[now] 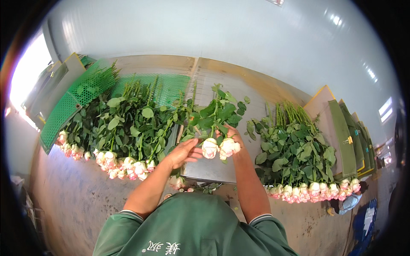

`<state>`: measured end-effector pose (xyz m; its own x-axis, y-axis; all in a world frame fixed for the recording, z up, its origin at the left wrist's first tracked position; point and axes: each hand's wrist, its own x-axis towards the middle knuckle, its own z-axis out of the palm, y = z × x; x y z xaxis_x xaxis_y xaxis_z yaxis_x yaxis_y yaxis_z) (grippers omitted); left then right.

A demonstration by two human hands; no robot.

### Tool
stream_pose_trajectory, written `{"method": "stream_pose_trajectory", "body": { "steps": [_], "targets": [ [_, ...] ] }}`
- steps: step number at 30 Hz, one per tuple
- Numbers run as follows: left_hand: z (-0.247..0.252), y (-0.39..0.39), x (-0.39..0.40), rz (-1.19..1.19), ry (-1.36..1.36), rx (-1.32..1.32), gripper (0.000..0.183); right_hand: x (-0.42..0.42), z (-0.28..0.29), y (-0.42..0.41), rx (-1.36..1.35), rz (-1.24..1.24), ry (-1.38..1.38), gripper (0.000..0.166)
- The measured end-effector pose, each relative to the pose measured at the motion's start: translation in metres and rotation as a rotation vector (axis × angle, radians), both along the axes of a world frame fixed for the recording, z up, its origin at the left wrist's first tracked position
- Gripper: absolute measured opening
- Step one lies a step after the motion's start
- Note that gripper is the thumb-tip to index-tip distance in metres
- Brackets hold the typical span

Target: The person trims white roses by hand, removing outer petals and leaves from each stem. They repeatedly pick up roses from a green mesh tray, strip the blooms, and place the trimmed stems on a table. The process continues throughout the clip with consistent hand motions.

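Two cream-pink roses with leafy stems are over the middle of the metal worktop. Just below the blooms, my right hand grips their stems, its fingers partly hidden by leaves and petals. My left hand is beside the left bloom, fingers apart and nothing held. To its left lies a large pile of roses, blooms hanging over the front edge and stems pointing to the back. A second pile of roses lies the same way on the right.
Green plastic mesh lines the left of the bench and curls up at its end. Several green-covered boards with clips stand at the right. Behind is a pale wall. A person in light blue is at the far right.
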<state>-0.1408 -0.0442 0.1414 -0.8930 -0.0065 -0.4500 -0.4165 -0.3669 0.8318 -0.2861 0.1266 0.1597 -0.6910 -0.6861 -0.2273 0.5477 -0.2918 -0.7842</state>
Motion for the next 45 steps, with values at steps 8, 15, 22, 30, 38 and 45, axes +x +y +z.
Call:
{"method": "stream_pose_trajectory", "body": {
  "steps": [8,15,22,30,38,45],
  "targets": [
    [0.029,0.025,-0.002,-0.037,0.095,0.037,0.059,0.012,-0.011,-0.009,0.036,0.064,-0.009,0.019],
    [0.084,0.03,-0.015,-0.27,0.163,-0.592,0.077,-0.008,-0.008,-0.01,0.204,0.021,-0.139,0.026],
    [0.008,0.009,0.014,-0.083,0.038,-1.432,0.048,-0.015,0.008,0.031,-0.654,0.123,-0.147,0.026],
    [-0.079,0.012,0.044,-0.196,-0.058,-1.581,0.047,0.019,0.019,0.137,0.154,-0.074,0.307,0.023],
    [-0.056,0.001,0.051,0.178,0.08,-1.221,0.061,0.017,-0.088,0.24,0.977,-0.183,0.254,0.051],
    [-0.017,-0.016,0.032,0.224,0.081,0.333,0.047,0.039,-0.082,0.217,1.668,-0.465,1.101,0.055]
  ]
}}
